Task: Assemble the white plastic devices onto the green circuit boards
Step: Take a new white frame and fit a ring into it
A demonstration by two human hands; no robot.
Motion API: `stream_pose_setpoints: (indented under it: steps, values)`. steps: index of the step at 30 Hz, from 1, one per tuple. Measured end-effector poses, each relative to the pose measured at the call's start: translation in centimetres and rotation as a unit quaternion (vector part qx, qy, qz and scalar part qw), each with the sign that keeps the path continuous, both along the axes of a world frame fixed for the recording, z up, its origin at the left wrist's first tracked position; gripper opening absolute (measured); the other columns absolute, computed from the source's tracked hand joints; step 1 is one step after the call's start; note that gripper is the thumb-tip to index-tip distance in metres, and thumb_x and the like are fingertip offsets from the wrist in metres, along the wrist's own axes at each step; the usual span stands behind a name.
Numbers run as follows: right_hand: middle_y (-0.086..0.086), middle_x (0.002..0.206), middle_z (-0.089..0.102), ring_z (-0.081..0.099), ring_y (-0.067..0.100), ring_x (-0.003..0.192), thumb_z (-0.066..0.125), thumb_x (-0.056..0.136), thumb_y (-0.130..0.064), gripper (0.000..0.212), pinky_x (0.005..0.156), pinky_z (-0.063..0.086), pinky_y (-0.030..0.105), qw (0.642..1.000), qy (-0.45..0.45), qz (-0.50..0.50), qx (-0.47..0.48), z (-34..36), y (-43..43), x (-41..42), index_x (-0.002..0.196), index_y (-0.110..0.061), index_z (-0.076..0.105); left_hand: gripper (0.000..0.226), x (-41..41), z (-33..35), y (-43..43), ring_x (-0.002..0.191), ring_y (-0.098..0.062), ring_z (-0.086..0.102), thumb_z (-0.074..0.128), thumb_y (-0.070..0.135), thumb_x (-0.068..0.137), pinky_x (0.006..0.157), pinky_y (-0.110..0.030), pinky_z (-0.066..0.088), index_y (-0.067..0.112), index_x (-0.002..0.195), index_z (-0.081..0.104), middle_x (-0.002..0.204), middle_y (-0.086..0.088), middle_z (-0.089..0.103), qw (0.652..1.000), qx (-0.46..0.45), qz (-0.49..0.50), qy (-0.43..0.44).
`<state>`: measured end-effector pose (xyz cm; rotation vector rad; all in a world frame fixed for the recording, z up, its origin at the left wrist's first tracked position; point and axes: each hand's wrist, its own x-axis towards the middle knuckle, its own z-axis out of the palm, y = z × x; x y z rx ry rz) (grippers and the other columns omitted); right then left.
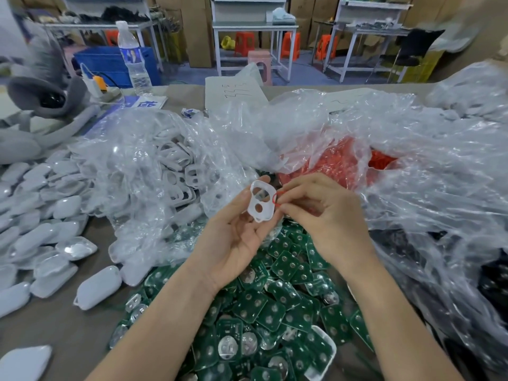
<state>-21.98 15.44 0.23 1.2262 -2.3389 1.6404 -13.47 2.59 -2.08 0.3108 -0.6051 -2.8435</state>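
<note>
White plastic frame point(261, 200), held above the heap of green circuit boards point(277, 298) on the surface point(68, 331). The left hand point(236, 237) pinches its lower edge, fingers point(242, 200) closed on the rim; the right hand point(327, 213) has its fingers point(291, 188) closed on a thin red loop point(275, 198) at the frame's right edge. The frame is a thin, flat, rounded plate with 3 openings, 1 of them round; it is judged light, slightly flexible, and best gripped by its outer rim. The boards look stiff, small and slick; edge grasp is advised.
</note>
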Motion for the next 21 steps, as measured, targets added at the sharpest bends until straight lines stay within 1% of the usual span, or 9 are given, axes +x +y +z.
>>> stream_pose_setpoints:
  steps: [3,6,7,9,11,12,15,18,21]
  values:
    - [-0.008,0.094,0.067,0.061,0.004,0.088,0.078,0.075,-0.007,0.018,0.08,0.045,0.008,0.995,0.079,-0.019,0.055,0.2,0.3,-0.2,0.091,-0.014,0.074,0.038,0.0,0.0,0.0,0.107,-0.034,0.066,0.059,0.009,0.084,0.09,-0.042,0.056,-0.008,0.119,0.064,0.126,-0.028,0.06,1.0,-0.023,-0.013,-0.004]
    - [-0.006,0.102,0.066,0.05,0.012,0.1,0.078,0.076,-0.016,0.032,0.085,0.031,0.006,0.979,0.148,-0.046,0.133,0.2,0.6,-0.7,0.107,-0.017,0.071,0.035,0.0,0.0,0.1,0.106,-0.035,0.067,0.057,0.01,0.085,0.086,-0.04,0.058,-0.007,0.115,0.067,0.122,-0.029,0.062,0.998,-0.058,-0.021,-0.013]
    - [-0.006,0.103,0.066,0.046,0.01,0.1,0.077,0.078,-0.017,0.033,0.086,0.028,0.003,0.975,0.152,-0.045,0.153,0.2,0.7,-0.8,0.111,-0.017,0.071,0.034,0.0,0.0,0.2,0.104,-0.034,0.067,0.058,0.01,0.085,0.084,-0.039,0.059,-0.006,0.113,0.068,0.119,-0.028,0.064,0.997,-0.067,-0.02,-0.019]
    - [-0.005,0.103,0.063,0.046,0.006,0.093,0.074,0.081,-0.018,0.032,0.084,0.029,-0.001,0.975,0.137,-0.031,0.173,0.3,0.8,-0.8,0.113,-0.017,0.07,0.034,-0.1,-0.1,0.2,0.103,-0.033,0.068,0.057,0.01,0.085,0.082,-0.038,0.06,-0.006,0.112,0.068,0.117,-0.027,0.066,0.996,-0.076,-0.019,-0.033]
    - [-0.006,0.1,0.062,0.051,0.001,0.081,0.073,0.083,-0.016,0.027,0.079,0.034,-0.001,0.981,0.114,-0.029,0.154,0.4,0.8,-0.8,0.11,-0.015,0.071,0.034,-0.1,-0.2,0.2,0.105,-0.033,0.067,0.055,0.01,0.085,0.083,-0.039,0.06,-0.006,0.113,0.068,0.118,-0.027,0.066,0.996,-0.075,-0.018,-0.04]
    - [-0.007,0.098,0.062,0.053,0.0,0.079,0.073,0.083,-0.015,0.025,0.078,0.037,0.0,0.985,0.103,-0.032,0.133,0.4,0.8,-0.7,0.108,-0.016,0.072,0.035,-0.1,-0.2,0.2,0.105,-0.033,0.067,0.054,0.01,0.086,0.083,-0.039,0.059,-0.006,0.114,0.067,0.118,-0.027,0.065,0.996,-0.078,-0.019,-0.042]
    - [-0.013,0.094,0.059,0.055,-0.001,0.085,0.074,0.082,-0.015,0.024,0.076,0.041,0.004,0.993,0.087,-0.026,0.077,0.4,0.5,-0.2,0.105,-0.019,0.072,0.032,-0.1,-0.1,0.4,0.103,-0.029,0.068,0.054,0.013,0.087,0.085,-0.037,0.059,-0.002,0.112,0.067,0.117,-0.024,0.067,0.994,-0.098,-0.025,-0.041]
    - [-0.009,0.094,0.058,0.051,-0.006,0.076,0.076,0.08,-0.012,0.025,0.075,0.041,0.006,0.989,0.127,-0.031,0.073,-0.2,-0.1,0.6,0.104,-0.016,0.072,0.026,0.0,0.0,0.6,0.09,-0.023,0.07,0.054,0.014,0.087,0.077,-0.032,0.061,0.002,0.099,0.074,0.105,-0.018,0.071,0.992,-0.118,-0.032,-0.034]
    - [-0.005,0.093,0.058,0.046,-0.005,0.074,0.078,0.077,-0.009,0.026,0.072,0.04,0.007,0.985,0.153,-0.046,0.069,-0.7,-0.5,0.7,0.103,-0.014,0.073,0.024,-0.1,-0.1,0.6,0.086,-0.021,0.069,0.053,0.014,0.088,0.074,-0.03,0.061,0.003,0.101,0.07,0.1,-0.017,0.071,0.991,-0.126,-0.028,-0.034]
